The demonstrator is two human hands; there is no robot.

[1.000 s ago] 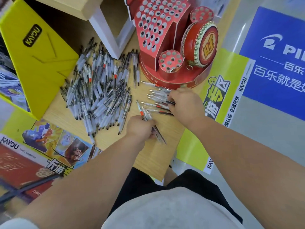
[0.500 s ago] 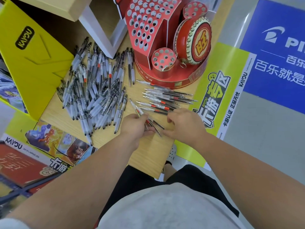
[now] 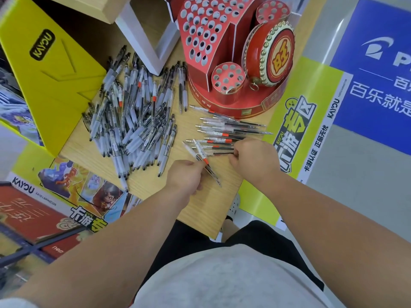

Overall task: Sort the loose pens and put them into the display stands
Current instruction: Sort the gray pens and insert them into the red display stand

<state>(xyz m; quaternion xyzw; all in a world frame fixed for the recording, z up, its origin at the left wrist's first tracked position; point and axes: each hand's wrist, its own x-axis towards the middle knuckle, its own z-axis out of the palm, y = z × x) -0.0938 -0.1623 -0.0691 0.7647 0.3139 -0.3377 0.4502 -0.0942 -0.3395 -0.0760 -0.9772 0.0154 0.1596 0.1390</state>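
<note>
Pale wooden desk (image 3: 211, 203) carries everything. Toward its near edge the left hand (image 3: 185, 178) pinches a small bundle of pens (image 3: 203, 157) between thumb and fingers, probably gathering one sort. Just beyond, the right hand (image 3: 255, 161), beside that bundle half a second ago, has moved up to the row of pens (image 3: 229, 130) laid parallel. Its fingers curl at the nearest tips; whether they pinch I cannot tell. Further left lies the unsorted heap of pens (image 3: 133, 121). At the far right corner the display stand (image 3: 222, 52) shows empty holes.
</note>
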